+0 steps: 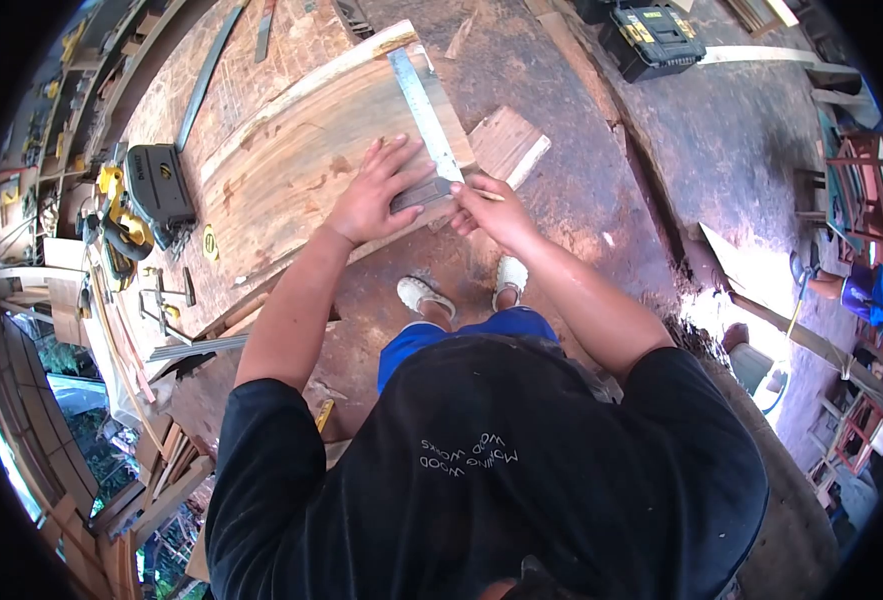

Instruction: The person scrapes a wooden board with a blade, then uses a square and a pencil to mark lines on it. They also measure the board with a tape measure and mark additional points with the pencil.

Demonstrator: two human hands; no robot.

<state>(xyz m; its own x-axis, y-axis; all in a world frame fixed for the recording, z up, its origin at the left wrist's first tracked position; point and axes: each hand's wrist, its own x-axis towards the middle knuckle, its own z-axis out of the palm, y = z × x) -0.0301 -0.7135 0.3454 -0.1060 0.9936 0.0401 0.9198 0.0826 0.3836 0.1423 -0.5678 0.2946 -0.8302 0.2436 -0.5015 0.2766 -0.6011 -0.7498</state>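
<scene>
A wide wooden board (301, 150) with a pale raw edge lies in front of me. Across its right end rests a try square, its metal blade (423, 110) running away from me and its dark stock (423, 197) along the near edge. My left hand (376, 190) lies on the board and the stock with its fingers spread. My right hand (488, 208) is at the near right corner, beside the base of the blade, its fingers closed round a pencil (489, 195).
A smaller wood piece (509, 148) lies right of the board. Black toolboxes (651, 40) stand at the upper right and left. Near the left edge are a yellow power tool (126, 225), a tape measure (210, 243) and clamps (166, 305). Another person's legs (826, 285) show at far right.
</scene>
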